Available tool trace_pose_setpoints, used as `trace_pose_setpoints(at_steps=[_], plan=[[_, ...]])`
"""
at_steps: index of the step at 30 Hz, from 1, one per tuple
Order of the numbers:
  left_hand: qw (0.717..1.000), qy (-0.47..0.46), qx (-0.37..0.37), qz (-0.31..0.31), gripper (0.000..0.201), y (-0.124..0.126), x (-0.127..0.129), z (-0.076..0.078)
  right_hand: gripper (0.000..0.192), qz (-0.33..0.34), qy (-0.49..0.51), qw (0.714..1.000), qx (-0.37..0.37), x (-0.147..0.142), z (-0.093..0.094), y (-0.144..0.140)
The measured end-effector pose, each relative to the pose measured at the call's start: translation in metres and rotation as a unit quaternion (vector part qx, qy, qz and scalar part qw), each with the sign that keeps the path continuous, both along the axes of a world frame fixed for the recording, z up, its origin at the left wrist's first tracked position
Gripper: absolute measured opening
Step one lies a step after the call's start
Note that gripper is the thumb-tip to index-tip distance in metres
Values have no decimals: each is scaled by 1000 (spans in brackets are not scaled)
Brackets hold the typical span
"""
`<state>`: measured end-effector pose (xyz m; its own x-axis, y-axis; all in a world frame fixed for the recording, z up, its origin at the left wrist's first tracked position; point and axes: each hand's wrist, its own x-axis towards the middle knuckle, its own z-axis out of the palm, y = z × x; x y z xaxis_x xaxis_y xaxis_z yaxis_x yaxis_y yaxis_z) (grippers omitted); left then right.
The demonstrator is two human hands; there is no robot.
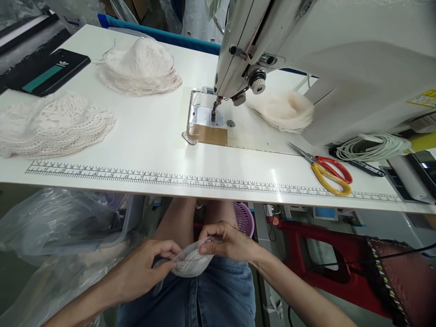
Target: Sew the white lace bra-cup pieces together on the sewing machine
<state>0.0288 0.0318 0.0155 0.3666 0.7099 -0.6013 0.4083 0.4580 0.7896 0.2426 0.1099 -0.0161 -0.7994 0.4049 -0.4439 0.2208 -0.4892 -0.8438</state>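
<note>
Both my hands pinch a small white lace piece [190,265] over my lap, below the bench [150,136] edge: left hand [145,268] gripping its near side, right hand [226,243] its top. A printed ruler [204,181] numbers the bench front. The black phone [46,72] shows a white trefoil logo.

Below the table edge, over the lap, the left hand [145,268] and right hand [226,243] pinch a small white lace piece [190,263] between their fingertips. On the white table [153,136] lie 3 stacks of similar pieces (2 at the left, 1 beside the sewing machine [306,50]), scissors [327,170] and a dark phone [47,70].
</note>
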Motion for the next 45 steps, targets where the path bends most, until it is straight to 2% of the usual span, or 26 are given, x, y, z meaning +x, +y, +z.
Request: trace_pose_setpoints(at_steps=[3,8,11,14,18,22,28,32,35,40,45], plan=[[1000,13,10,4,27,-1,-4,-2,31,-5,-1,1000,-12,4,-1,1],[999,-19,-9,32,26,6,0,6,26,-12,12,1000,-1,6,2,1],[999,28,21,-9,25,9,6,11,26,-3,10,1000,11,6,4,2],[997,53,13,-46,18,8,7,12,29,-2,-7,1000,19,10,3,4],[999,27,12,-22,12,4,1,5,27,-15,-29,999,35,17,-1,4],[1000,-18,-5,7,21,1,-3,-3,28,-26,-32,999,12,20,-7,3],[999,-38,-22,24,25,2,-5,-3,29,-39,-26,999,-16,17,-10,2],[992,-91,-82,33,22,5,-5,-2,30,-50,-26,998,-24,16,-10,0],[985,-123,-115,21,21,6,-4,-2,31,-59,-30,997,-27,16,-12,-1],[990,-107,-92,15,19,4,-6,-8,32,-71,-34,997,-16,19,-15,-2],[982,-142,-120,-16,23,5,-15,-8,29,-60,-27,998,-15,17,-12,-2]])
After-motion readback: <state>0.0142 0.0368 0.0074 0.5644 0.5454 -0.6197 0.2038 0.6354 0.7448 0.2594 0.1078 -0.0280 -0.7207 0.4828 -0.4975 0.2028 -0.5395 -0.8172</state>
